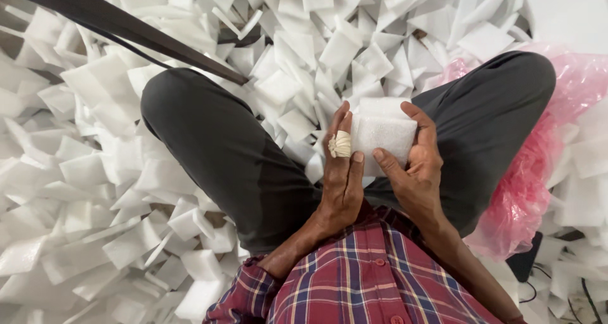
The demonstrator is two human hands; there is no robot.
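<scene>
Both hands hold a small stack of white foam sheets (382,134) in front of my lap. My left hand (341,178) presses its left side; one finger wears a pale bandage. My right hand (415,166) cups the stack from the right and below, thumb across its front face. My knees in dark grey trousers (221,147) spread to either side, and a red plaid shirt (361,280) fills the bottom of the view.
Loose white foam pieces (88,172) cover the floor all around. A pink plastic bag (538,178) lies by my right knee. A dark bar (126,26) crosses the upper left. Black cables (538,280) sit at the lower right.
</scene>
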